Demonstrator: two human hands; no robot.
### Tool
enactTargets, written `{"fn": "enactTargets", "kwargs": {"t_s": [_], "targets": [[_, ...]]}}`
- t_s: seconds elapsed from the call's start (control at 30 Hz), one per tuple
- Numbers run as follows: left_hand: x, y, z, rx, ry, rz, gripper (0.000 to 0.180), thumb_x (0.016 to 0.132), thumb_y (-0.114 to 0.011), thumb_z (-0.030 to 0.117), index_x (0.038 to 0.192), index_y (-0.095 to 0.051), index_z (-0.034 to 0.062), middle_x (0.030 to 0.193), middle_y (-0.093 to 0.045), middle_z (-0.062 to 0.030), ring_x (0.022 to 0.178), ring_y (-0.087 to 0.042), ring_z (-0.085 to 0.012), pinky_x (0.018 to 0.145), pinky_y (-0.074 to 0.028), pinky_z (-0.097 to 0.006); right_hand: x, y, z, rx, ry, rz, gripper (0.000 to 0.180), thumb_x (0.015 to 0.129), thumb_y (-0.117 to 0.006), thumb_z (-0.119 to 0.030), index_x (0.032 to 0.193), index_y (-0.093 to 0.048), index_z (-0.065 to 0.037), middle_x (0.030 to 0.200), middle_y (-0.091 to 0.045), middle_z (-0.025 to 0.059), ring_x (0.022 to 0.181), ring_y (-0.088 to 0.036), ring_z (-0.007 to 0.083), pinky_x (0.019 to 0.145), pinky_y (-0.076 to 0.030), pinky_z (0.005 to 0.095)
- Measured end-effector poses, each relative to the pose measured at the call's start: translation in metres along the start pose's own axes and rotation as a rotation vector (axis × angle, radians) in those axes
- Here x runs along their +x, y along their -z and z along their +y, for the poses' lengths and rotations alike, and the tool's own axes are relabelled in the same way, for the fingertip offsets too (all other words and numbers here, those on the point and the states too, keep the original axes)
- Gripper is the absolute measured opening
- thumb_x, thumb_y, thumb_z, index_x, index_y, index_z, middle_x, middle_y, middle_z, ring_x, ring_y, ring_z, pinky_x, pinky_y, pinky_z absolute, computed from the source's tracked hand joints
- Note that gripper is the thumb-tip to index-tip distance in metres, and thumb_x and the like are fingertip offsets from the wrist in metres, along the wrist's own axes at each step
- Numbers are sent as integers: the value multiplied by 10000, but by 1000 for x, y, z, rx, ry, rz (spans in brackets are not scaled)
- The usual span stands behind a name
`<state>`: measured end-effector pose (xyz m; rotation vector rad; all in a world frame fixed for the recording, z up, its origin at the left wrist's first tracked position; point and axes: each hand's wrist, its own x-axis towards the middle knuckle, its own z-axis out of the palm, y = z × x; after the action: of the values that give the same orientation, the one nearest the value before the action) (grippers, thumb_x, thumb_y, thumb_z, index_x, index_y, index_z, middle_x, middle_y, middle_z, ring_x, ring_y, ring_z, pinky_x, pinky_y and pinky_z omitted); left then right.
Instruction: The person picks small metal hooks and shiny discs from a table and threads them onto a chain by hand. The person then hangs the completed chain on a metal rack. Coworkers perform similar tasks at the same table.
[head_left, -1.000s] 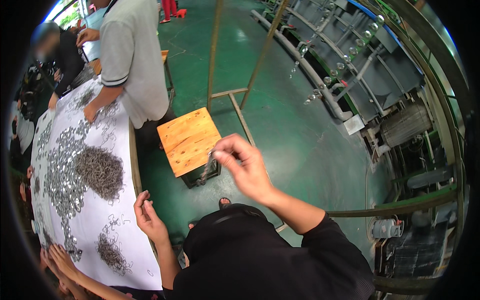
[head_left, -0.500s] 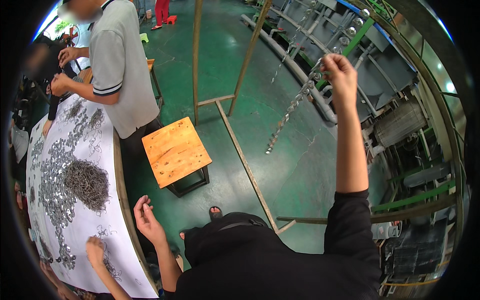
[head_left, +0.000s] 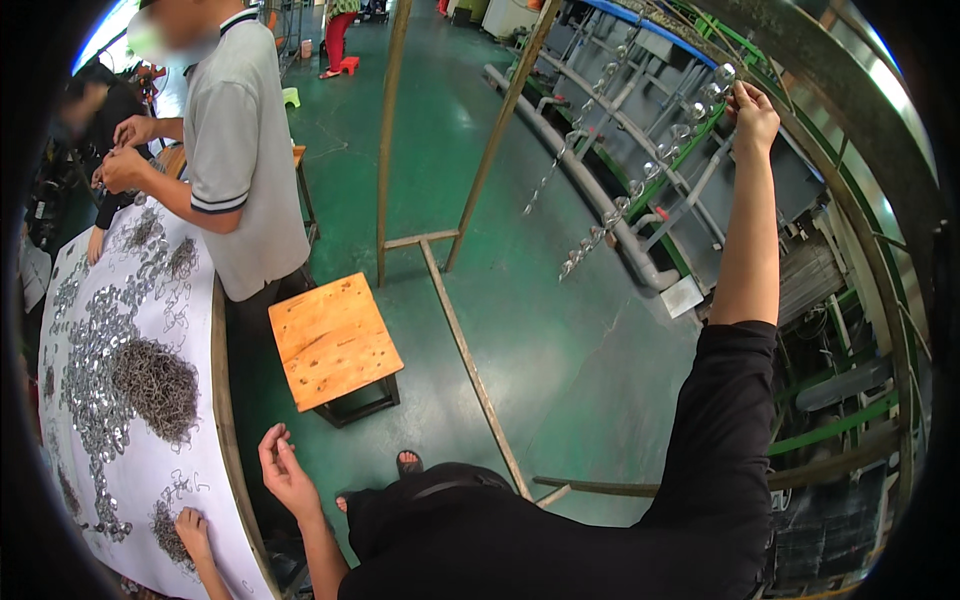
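While the left hand (head_left: 288, 482) hangs low in the head view with its fingers loosely curled, a gap at the thumb and nothing held, the right hand (head_left: 757, 122) is raised high on an outstretched arm. Its thumb and fingertips pinch the upper end of a long strand of shiny silver discs (head_left: 652, 170); exactly which link lies between them is too small to tell. The strand slants downward to the left from the hand, in front of grey machinery with pipes (head_left: 645, 125), its lower end over the green floor (head_left: 520, 330). Beside it and well apart hangs a second, thinner silver strand (head_left: 560, 155).

The left hand is just beside the edge of a long table with a white covering (head_left: 190, 440). On it lie a broad spread of flat, glossy metal discs (head_left: 95, 400), a dense mound of dark wire hooks (head_left: 155, 390) touching that spread, and a smaller heap of dark hooks (head_left: 165, 528), at which another person's hand (head_left: 195, 535) reaches. Farther along, a co-worker in a light grey polo shirt (head_left: 235, 140) stands with both hands close together above the table. Between the table and a brown metal frame (head_left: 455, 335) stands a square orange-brown wooden stool with dark legs (head_left: 335, 340).
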<state>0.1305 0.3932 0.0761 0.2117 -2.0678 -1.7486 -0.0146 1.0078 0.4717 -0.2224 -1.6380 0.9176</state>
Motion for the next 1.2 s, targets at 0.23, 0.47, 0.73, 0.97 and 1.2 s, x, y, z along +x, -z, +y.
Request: {"fn": "enactTargets", "kwargs": {"t_s": [0.23, 0.47, 0.73, 0.97, 1.2], "targets": [[7, -7, -6, 30, -12, 22, 220, 952, -450, 88, 1105, -565, -20, 1065, -606, -95, 943, -584, -157, 774, -445, -255, 53, -13, 11, 102, 62, 102, 189, 837, -670, -89, 933, -640, 70, 730, -647, 89, 573, -608, 106, 490, -508, 199], [11, -16, -8, 46, 6, 30, 221, 953, -454, 96, 1106, -566, -16, 1059, -608, -93, 935, -583, -155, 765, -446, -253, 64, -25, 15, 147, 65, 147, 175, 824, -679, -63, 934, -626, 63, 755, -646, 86, 597, -616, 125, 521, -533, 215], [18, -25, -9, 61, 3, 20, 221, 950, -444, 84, 1108, -565, -13, 1063, -608, -85, 930, -583, -154, 768, -447, -256, 56, -30, 12, 59, 55, 124, 174, 821, -682, -72, 918, -640, 66, 742, -660, 103, 593, -634, 135, 532, -546, 227], [22, -33, -12, 42, 14, 17, 221, 952, -440, 82, 1105, -567, -15, 1067, -606, -87, 941, -578, -154, 776, -444, -256, 61, -17, 15, -505, 21, 236, 255, 791, -701, -313, 921, -719, -95, 810, -700, 78, 712, -668, 166, 703, -522, 306], [25, -33, -13, 53, -2, 30, 225, 954, -445, 88, 1111, -566, -18, 1065, -607, -89, 940, -578, -152, 777, -445, -256, 84, -12, 18, -756, -64, 238, 284, 720, -700, -411, 947, -734, -244, 1040, -677, 91, 997, -629, 263, 883, -471, 365]]}}
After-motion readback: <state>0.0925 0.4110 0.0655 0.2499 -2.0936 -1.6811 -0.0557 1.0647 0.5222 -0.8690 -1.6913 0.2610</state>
